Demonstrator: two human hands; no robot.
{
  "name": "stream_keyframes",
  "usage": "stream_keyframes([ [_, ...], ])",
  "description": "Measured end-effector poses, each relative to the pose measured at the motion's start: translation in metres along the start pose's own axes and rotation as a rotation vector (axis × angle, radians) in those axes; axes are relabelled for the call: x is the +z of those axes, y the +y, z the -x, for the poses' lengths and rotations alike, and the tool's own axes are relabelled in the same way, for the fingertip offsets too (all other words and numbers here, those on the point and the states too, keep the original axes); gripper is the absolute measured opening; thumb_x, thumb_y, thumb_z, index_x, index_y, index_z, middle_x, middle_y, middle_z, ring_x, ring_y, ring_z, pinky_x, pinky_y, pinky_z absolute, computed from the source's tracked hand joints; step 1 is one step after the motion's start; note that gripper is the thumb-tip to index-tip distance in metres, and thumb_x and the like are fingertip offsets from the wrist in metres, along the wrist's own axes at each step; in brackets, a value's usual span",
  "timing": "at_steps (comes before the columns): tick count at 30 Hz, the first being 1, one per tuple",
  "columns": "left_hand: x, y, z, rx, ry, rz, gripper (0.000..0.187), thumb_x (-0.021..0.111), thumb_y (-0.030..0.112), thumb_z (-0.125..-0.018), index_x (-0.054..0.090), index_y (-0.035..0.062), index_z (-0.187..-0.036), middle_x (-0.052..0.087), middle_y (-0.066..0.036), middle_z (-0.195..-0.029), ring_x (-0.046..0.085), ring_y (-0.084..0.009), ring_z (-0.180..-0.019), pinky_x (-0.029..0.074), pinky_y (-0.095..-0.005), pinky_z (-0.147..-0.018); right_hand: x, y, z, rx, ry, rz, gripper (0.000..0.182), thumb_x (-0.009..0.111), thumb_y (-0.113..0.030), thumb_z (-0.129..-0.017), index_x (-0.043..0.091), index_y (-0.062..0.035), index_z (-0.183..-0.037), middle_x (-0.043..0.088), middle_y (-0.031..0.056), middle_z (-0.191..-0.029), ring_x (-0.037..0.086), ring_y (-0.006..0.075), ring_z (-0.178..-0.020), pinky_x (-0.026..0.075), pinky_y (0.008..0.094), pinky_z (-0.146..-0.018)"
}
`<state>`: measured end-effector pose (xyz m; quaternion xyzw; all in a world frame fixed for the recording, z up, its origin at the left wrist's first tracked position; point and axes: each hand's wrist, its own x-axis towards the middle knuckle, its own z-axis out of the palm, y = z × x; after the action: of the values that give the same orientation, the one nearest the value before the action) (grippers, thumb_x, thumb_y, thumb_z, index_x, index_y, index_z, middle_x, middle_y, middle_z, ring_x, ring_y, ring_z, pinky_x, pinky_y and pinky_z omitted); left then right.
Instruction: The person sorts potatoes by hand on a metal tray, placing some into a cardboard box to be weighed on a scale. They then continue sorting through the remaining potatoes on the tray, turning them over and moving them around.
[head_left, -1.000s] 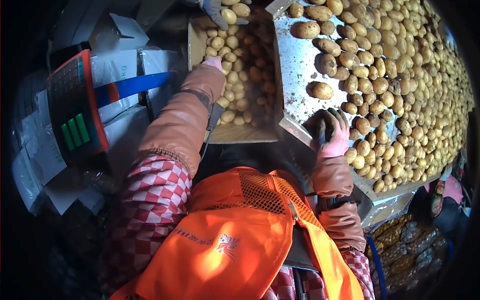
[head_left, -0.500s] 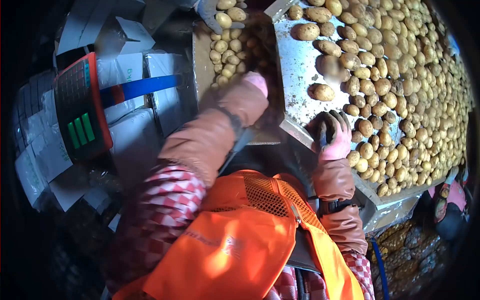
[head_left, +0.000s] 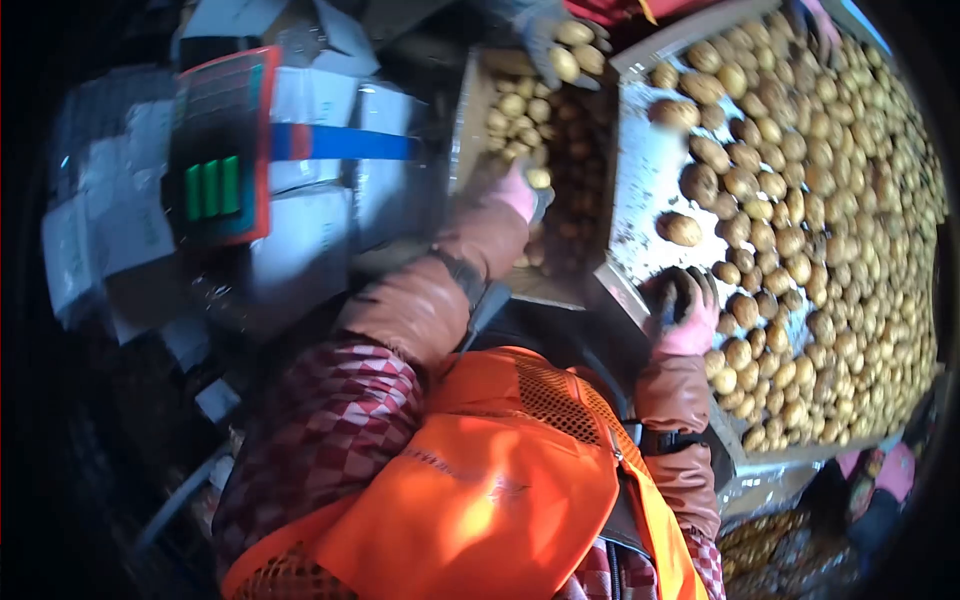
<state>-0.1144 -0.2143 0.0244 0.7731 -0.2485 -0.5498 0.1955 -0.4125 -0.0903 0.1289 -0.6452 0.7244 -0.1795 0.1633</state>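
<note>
My left hand (head_left: 522, 192), in a pink glove with dark fingertips, reaches into a cardboard box (head_left: 470, 120). Its fingers are closed around a small pale potato (head_left: 539, 178), a little blurred. Lighter potatoes (head_left: 515, 110) lie on the box's left side, darker ones (head_left: 575, 150) on its shaded right. My right hand (head_left: 688, 315), gloved alike, rests at the near corner of the metal sorting table (head_left: 640, 200), its fingers curled. What lies under them is hidden. Just above this hand sits a single potato (head_left: 680, 229); many more potatoes (head_left: 820, 250) cover the table.
Another person's gloved hand (head_left: 545, 45) holds several potatoes over the box's far end. A further pink-gloved hand (head_left: 822, 35) is at the table's far side. On the left stand a scale display (head_left: 215, 150) with a blue post (head_left: 360, 143) and white cartons (head_left: 300, 235).
The view has swung left, so everything sits further right and lower. My left hand has moved toward the box's lighter potatoes, and a potato now shows at its fingers. My right hand stays at the table corner.
</note>
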Motion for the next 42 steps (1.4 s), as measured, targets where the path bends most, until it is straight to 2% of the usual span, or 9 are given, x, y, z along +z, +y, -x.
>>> stream_keyframes([
  [5,-0.035,0.022,0.074,0.036,-0.165,0.866,0.027,0.076,0.002,-0.078,0.065,0.0102,-0.101,0.064,-0.003,-0.079,0.063,-0.0200,-0.061,0.053,-0.0348,-0.052,0.001,-0.001,0.002,-0.006,-0.020,0.012,0.026,0.065,-0.027,-0.090,0.068,-0.0129,-0.111,0.065,0.0121,-0.121,0.053,0.0357,-0.124,0.039,0.0468,-0.108],
  [7,-0.029,0.100,0.161,0.179,-0.299,0.431,0.042,0.070,0.008,-0.087,0.054,0.0114,-0.126,0.065,-0.007,-0.100,0.066,-0.0196,-0.074,0.053,-0.0307,-0.057,0.004,0.004,0.003,-0.019,-0.023,0.010,0.024,0.065,-0.025,-0.088,0.069,-0.0139,-0.108,0.065,0.0118,-0.120,0.054,0.0358,-0.123,0.040,0.0466,-0.108],
  [8,0.003,0.075,0.149,0.937,-0.209,0.262,0.043,0.064,0.009,-0.093,0.047,0.0103,-0.133,0.064,-0.009,-0.106,0.064,-0.0160,-0.082,0.052,-0.0258,-0.063,0.001,-0.003,0.000,-0.020,0.003,-0.023,0.021,0.065,-0.023,-0.088,0.070,-0.0136,-0.106,0.066,0.0121,-0.118,0.055,0.0362,-0.121,0.040,0.0468,-0.107],
  [11,0.003,0.112,0.168,0.518,-0.423,0.663,0.018,0.051,0.012,-0.100,0.060,0.0094,-0.115,0.063,-0.004,-0.101,0.062,-0.0132,-0.087,0.050,-0.0204,-0.071,0.000,-0.005,-0.001,-0.031,0.014,-0.009,0.021,0.065,-0.020,-0.086,0.070,-0.0126,-0.105,0.066,0.0127,-0.117,0.056,0.0359,-0.119,0.041,0.0469,-0.107],
  [14,0.033,0.005,0.035,0.754,0.049,0.155,0.020,0.064,0.021,-0.094,0.064,0.0080,-0.108,0.071,-0.016,-0.102,0.068,-0.0267,-0.083,0.052,-0.0341,-0.074,0.004,0.000,-0.001,-0.034,0.022,0.001,0.023,0.066,-0.017,-0.085,0.070,-0.0120,-0.107,0.066,0.0123,-0.117,0.056,0.0342,-0.119,0.042,0.0457,-0.106],
  [19,-0.005,-0.025,0.050,0.453,-0.203,-1.051,0.028,0.056,0.032,-0.095,0.069,0.0156,-0.113,0.070,-0.014,-0.114,0.067,-0.0330,-0.104,0.052,-0.0439,-0.089,0.003,0.003,0.001,-0.017,-0.029,0.022,0.023,0.065,-0.019,-0.087,0.070,-0.0128,-0.108,0.065,0.0117,-0.120,0.056,0.0331,-0.120,0.041,0.0448,-0.107],
  [27,-0.024,0.002,-0.026,0.311,-0.109,-0.574,0.033,0.049,0.026,-0.097,0.067,0.0249,-0.125,0.067,-0.018,-0.117,0.066,-0.0345,-0.107,0.051,-0.0440,-0.094,-0.002,-0.004,-0.002,-0.045,0.051,0.033,0.026,0.068,-0.022,-0.081,0.071,-0.0131,-0.105,0.067,0.0116,-0.114,0.059,0.0345,-0.115,0.045,0.0458,-0.102],
  [35,-0.020,0.080,-0.066,0.878,0.221,-0.955,0.042,0.051,0.030,-0.096,0.056,0.0297,-0.137,0.060,-0.016,-0.132,0.052,-0.0368,-0.127,0.044,-0.0439,-0.104,0.001,-0.004,-0.001,-0.007,0.015,0.021,0.025,0.068,-0.016,-0.083,0.071,-0.0105,-0.107,0.067,0.0126,-0.118,0.058,0.0345,-0.118,0.043,0.0467,-0.105],
  [42,-0.046,0.023,-0.004,0.200,-0.506,-0.656,0.042,0.051,0.011,-0.096,0.060,0.0191,-0.136,0.065,-0.006,-0.129,0.058,-0.0220,-0.112,0.047,-0.0331,-0.095,0.001,-0.001,0.000,-0.025,0.046,0.033,0.024,0.068,-0.016,-0.083,0.070,-0.0096,-0.106,0.067,0.0130,-0.119,0.057,0.0353,-0.119,0.043,0.0464,-0.106],
])
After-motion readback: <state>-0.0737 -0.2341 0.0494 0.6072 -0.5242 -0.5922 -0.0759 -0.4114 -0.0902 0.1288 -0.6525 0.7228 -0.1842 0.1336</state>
